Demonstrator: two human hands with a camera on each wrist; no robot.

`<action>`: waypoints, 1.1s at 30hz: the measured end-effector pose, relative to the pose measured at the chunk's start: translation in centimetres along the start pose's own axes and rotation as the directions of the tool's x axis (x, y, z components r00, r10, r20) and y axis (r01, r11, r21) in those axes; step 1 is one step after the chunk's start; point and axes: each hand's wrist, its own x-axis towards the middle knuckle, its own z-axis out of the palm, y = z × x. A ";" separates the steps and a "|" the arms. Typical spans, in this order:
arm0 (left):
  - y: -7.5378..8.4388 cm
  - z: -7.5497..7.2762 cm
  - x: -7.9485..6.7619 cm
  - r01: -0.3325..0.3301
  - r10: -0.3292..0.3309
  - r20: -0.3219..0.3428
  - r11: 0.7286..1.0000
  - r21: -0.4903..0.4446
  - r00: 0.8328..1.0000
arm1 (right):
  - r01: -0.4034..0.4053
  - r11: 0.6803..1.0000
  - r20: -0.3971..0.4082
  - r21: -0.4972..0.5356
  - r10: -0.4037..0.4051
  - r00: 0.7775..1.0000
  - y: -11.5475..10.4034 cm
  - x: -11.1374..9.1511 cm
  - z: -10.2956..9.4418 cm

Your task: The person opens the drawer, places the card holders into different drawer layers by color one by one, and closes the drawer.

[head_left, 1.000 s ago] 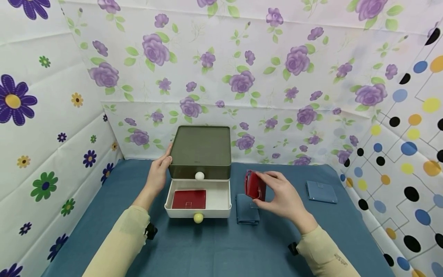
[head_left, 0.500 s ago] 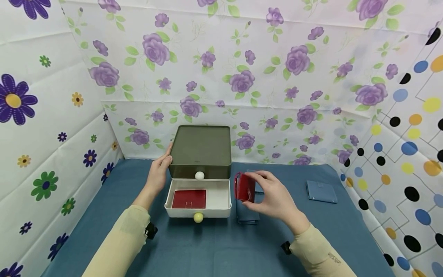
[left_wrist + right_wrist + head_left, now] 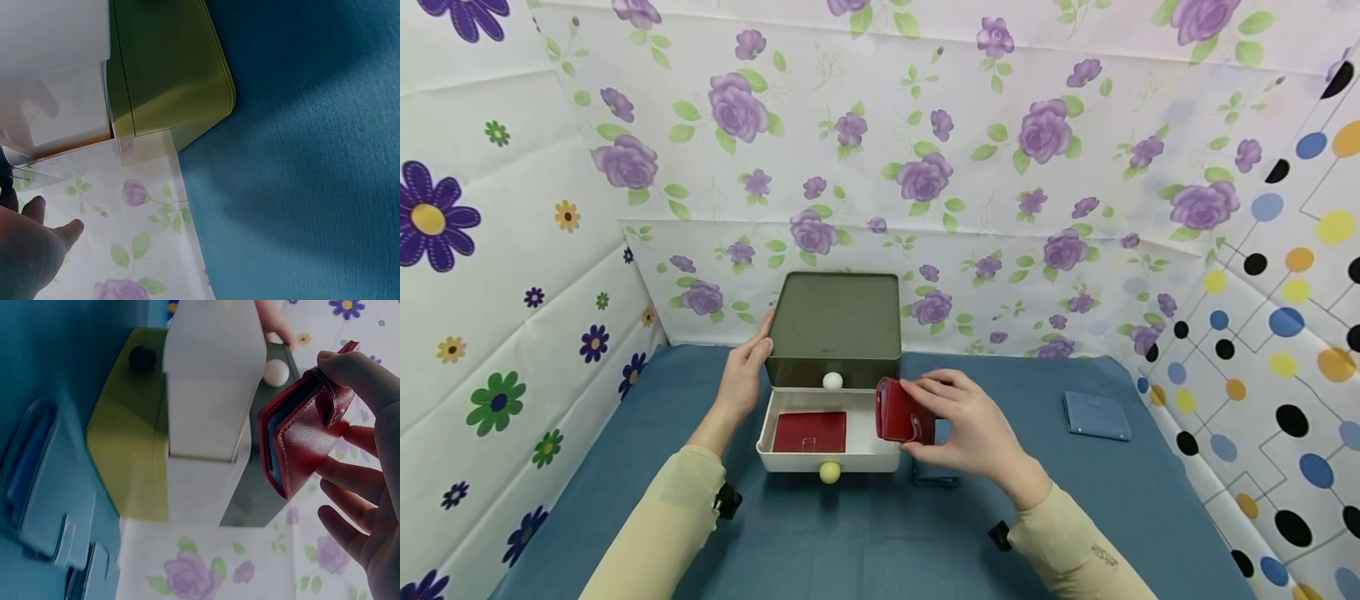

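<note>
The glossy red leather folded wallet (image 3: 904, 414) is held by the right wall of the pulled-out white plastic drawer (image 3: 790, 462), overlapping it in my head view; I can't tell the clearance. Carried too low, I judge, a corner could catch that wall, or a weak pinch could let it twist loose. Further left, it could bump the flat red leather wallet (image 3: 810, 432) lying inside the drawer. Behind, the dark green plastic box (image 3: 835, 317) could shift if knocked.

I see the right hand (image 3: 970, 421) pinching the folded wallet between thumb and fingertips, outer fingers spread clear. Beyond the drawer's left side, the left hand (image 3: 745, 375) rests along the box, fingers fairly straight, gripping nothing.
</note>
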 end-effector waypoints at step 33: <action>0.3 0.0 -0.3 -0.011 0.011 -0.007 1.000 0.023 1.000 | 0.138 0.989 0.121 -0.045 -0.131 0.984 -3.8 4.3 2.9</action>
